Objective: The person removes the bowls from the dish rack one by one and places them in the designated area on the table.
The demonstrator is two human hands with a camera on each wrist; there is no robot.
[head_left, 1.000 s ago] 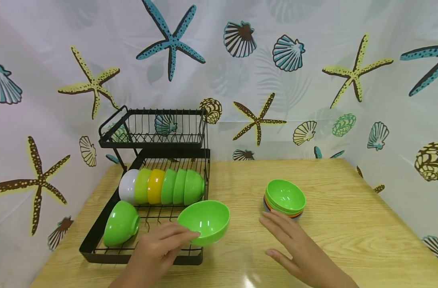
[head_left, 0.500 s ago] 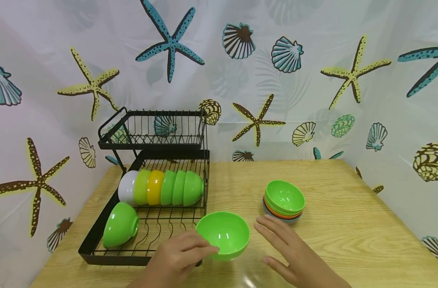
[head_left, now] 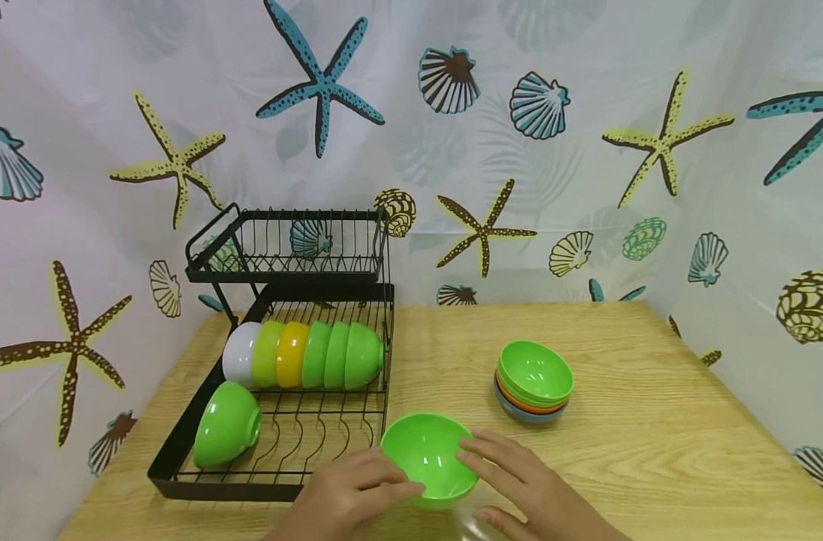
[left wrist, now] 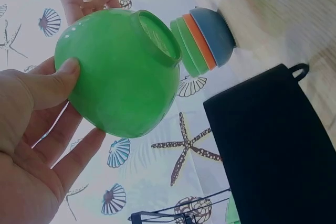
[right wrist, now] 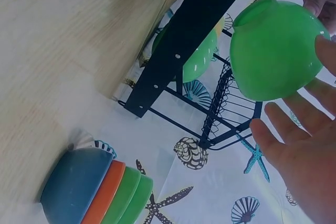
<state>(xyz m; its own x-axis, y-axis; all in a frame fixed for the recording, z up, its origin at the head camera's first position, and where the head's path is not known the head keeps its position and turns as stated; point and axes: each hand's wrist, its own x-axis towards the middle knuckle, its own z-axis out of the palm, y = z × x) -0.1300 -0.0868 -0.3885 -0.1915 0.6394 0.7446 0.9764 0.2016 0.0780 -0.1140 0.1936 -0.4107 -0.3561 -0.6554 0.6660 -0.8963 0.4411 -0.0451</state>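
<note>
In the head view my left hand pinches the left rim of a green bowl, its inside facing up and toward me. My right hand has its fingers spread at the bowl's right side, the fingertips at the rim. In the left wrist view my left hand has thumb and fingers on the bowl, whose foot faces the camera side. The right wrist view shows my right hand with extended fingers beside the bowl; whether they bear on it I cannot tell.
A black two-tier rack stands at the left, with a row of bowls on edge and one green bowl nearer the front. On the table, right of centre, sits a stack of bowls, green above orange and blue.
The held bowl has moved right and toward me, away from the rack, with my left hand. My right hand has shifted left and come to the bowl's right side.
</note>
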